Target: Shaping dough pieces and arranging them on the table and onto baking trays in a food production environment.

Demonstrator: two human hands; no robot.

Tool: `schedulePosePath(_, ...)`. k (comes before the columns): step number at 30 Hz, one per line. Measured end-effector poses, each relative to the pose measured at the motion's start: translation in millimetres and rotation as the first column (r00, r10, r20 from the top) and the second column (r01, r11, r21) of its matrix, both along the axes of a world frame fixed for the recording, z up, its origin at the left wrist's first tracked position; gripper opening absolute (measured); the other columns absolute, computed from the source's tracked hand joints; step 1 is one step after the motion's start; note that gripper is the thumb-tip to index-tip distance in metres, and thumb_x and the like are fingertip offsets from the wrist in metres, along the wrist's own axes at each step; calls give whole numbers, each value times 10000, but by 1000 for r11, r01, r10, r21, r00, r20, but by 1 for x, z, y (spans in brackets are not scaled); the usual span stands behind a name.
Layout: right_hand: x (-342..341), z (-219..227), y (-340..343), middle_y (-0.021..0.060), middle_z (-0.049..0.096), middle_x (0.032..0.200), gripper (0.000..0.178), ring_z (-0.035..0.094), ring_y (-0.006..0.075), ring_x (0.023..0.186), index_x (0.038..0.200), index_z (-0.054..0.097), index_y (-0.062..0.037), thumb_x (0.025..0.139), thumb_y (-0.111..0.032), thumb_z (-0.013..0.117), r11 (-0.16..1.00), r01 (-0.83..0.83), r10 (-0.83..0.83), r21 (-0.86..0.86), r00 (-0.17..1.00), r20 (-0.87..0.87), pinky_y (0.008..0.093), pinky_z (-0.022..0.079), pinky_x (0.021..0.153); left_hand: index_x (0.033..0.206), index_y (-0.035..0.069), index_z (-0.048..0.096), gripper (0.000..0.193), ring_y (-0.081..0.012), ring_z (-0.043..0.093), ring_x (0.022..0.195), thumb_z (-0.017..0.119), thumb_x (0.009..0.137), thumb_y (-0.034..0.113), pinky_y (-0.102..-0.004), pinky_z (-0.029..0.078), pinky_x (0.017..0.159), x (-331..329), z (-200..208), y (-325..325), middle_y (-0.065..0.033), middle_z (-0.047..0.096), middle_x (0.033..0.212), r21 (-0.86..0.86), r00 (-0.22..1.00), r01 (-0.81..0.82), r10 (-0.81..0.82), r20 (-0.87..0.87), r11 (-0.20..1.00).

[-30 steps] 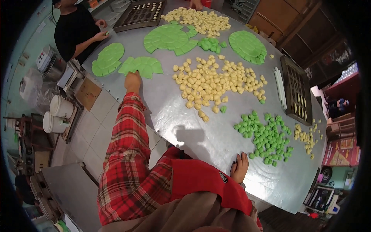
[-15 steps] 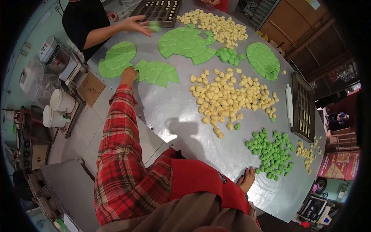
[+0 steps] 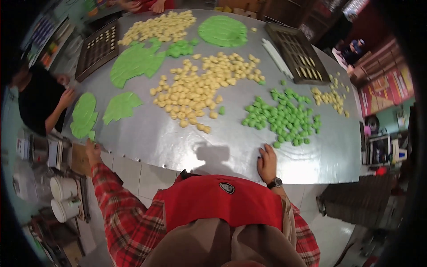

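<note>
At the table's left edge my left hand (image 3: pixel 93 152) is closed, its fingertips pinching a small piece of green dough (image 3: pixel 91 135). Right beside that piece is a flattened, scored sheet of green dough (image 3: pixel 83 116), with a ragged green sheet (image 3: pixel 121 107) a little to the right. My right hand (image 3: pixel 267 163), wearing a watch, rests on the metal table (image 3: pixel 155 149) near its front edge, fingers stretched out and holding nothing. Just beyond it lies a spread of small green dough balls (image 3: pixel 289 115). A wide heap of yellow dough balls (image 3: pixel 200 89) covers the middle.
Farther back are a large cut green sheet (image 3: pixel 135 64), a round green sheet (image 3: pixel 222 31) and more yellow balls (image 3: pixel 160 26). Dark moulded trays stand at left (image 3: pixel 98 49) and right (image 3: pixel 298 53), with white rods (image 3: pixel 276 58) beside the latter. A co-worker in black (image 3: pixel 42 98) stands at left.
My view has swung to the right. My left hand has drawn back toward the table edge with a small green dough piece. The co-worker's outstretched hand has drawn in; my right hand still rests on the table.
</note>
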State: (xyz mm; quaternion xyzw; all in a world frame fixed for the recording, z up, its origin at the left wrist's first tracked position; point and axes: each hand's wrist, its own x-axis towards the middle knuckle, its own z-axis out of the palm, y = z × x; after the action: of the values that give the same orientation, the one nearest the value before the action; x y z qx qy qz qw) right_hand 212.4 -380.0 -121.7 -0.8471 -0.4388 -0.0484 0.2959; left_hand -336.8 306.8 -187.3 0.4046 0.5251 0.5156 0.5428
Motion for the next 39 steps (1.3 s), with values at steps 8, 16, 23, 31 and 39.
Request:
schedulePosePath(8,-37,50,84,127,483,1332,446,518,233,1172,1418,315,-80,1007,-236,389,912,140,396,385,-60,-916,376,454,933,1008,115,582,144,-75,506,702,598,901,211,-226,432,604,308,164,-343,30,552,834,-218,685,712,-728,11,667)
schedulePosePath(16,5,64,58,95,568,1205,424,562,194,1062,1338,393,-65,1019,-337,332,860,187,509,475,-243,-826,361,479,846,1082,38,556,156,-40,483,645,523,948,112,-182,401,560,384,168,-496,13,569,788,-238,131,966,-986,99,104)
schedulePosePath(23,-41,41,8,52,561,1199,483,527,117,1055,1379,374,-49,953,-201,542,782,-406,410,473,-235,-881,290,413,937,1065,46,568,150,-38,493,651,506,956,130,-179,415,581,376,168,-502,27,582,767,-338,161,932,-984,74,127)
schedulePosePath(31,35,54,19,157,635,994,336,605,267,868,1157,581,-75,825,-124,556,828,-551,292,-102,579,-761,349,478,767,1097,26,556,215,-93,547,707,559,912,135,-242,468,622,333,156,-424,23,600,794,-208,192,884,-731,-655,418)
schedulePosePath(39,-1,91,100,235,386,1397,571,410,371,1275,1363,398,-26,854,-175,610,723,-665,690,184,709,-146,392,356,1055,1099,17,567,193,-41,485,647,508,945,119,-205,451,587,369,162,-451,20,599,799,-233,269,934,-962,-33,269)
